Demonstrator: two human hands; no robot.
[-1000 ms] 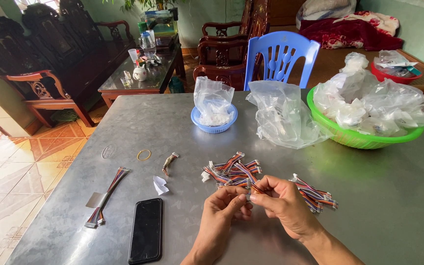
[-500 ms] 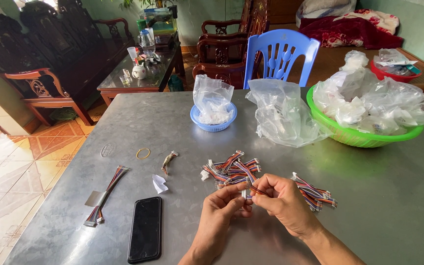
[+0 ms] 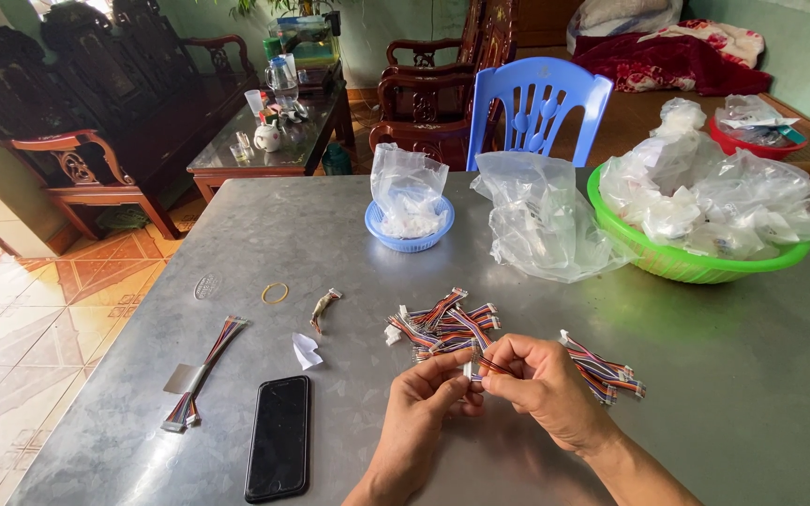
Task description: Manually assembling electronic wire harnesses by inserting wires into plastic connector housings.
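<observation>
Multicoloured wire connector (image 3: 482, 364) pinched between fingertips of your left hand (image 3: 424, 412) and right hand (image 3: 546, 389), near the table's (image 3: 705, 375) front edge.

Grey metal table (image 3: 705, 375), seen from above. Left hand (image 3: 424, 412) and right hand (image 3: 546, 389) meet at the near edge, fingertips pinching one short multicoloured wire harness with a white plug (image 3: 476, 367). Loose pile of like harnesses (image 3: 442, 328) just beyond the hands; smaller bunch (image 3: 602, 367) beside the right wrist. Black smartphone, face up (image 3: 279, 437). Bundled harness on a grey tag (image 3: 201, 373). Tan rubber band (image 3: 275, 293). Scrap of white paper (image 3: 306, 350). Round blue plastic basket holding a clear bag (image 3: 409, 225). Crumpled clear plastic bag (image 3: 541, 220). Green plastic basin heaped with clear bags (image 3: 677, 262). Blue plastic chair (image 3: 536, 108) behind the table.
</observation>
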